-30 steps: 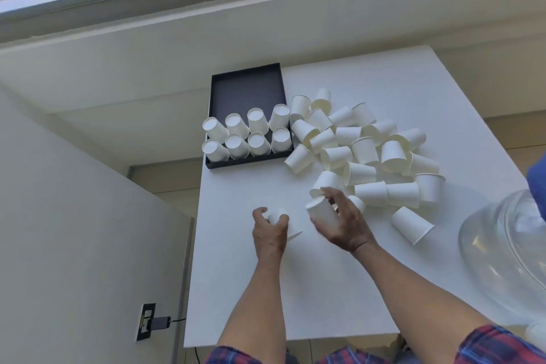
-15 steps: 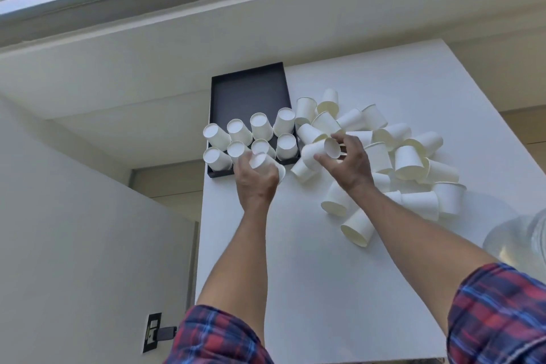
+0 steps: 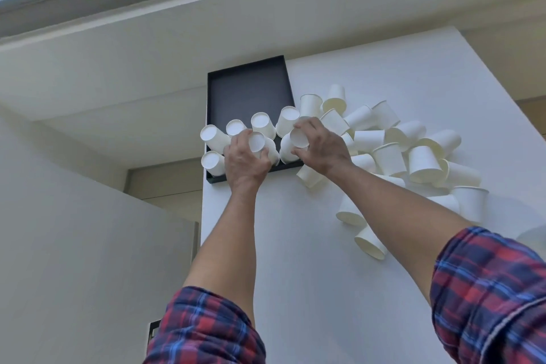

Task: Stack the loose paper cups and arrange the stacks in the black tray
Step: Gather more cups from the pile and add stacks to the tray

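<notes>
A black tray [image 3: 245, 89] lies at the far left of the white table, its near half filled with upside-down white paper cups [image 3: 214, 137] in two rows. My left hand [image 3: 243, 161] grips an inverted cup [image 3: 256, 141] over the tray's near row. Over the tray's near right corner, my right hand [image 3: 320, 148] holds another inverted cup [image 3: 299, 137] above a standing cup. A heap of loose white cups [image 3: 393, 145] lies to the right of the tray, several on their sides.
The white table [image 3: 310, 275] ends at a left edge just beside the tray and a far edge behind it. Two loose cups [image 3: 370, 242] lie near my right forearm. A clear rounded object shows at the right border.
Both hands have carried their cups from the near middle of the table up to the tray. The camera has tilted and moved closer.
</notes>
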